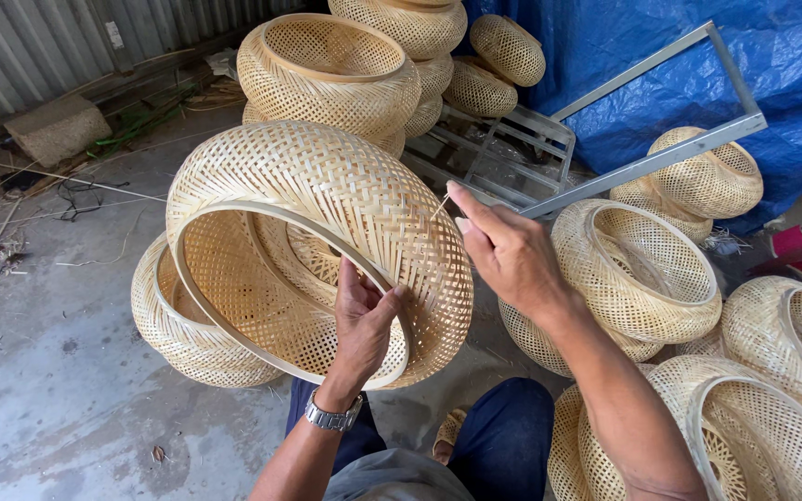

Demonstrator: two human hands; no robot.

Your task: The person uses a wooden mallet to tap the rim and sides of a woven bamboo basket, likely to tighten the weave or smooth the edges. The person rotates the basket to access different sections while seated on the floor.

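Now mid-trim: your left hand [364, 320] clamps the rim of the woven bamboo basket [327, 241] propped on your knees, centre frame. Your right hand [508, 250] pinches a loose bamboo strand [440, 206] at its far wall; next, a steady pull seems needed. Small pale label [115, 35] on corrugated wall [39, 46], far left.

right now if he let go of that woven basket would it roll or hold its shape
The basket probably rolls: its wall is rounded and it sits tilted on the left hand. It likely keeps its shape, since a hoop stiffens the rim. The open weave suggests it is light. The right hand pinches a thin strip at its side.
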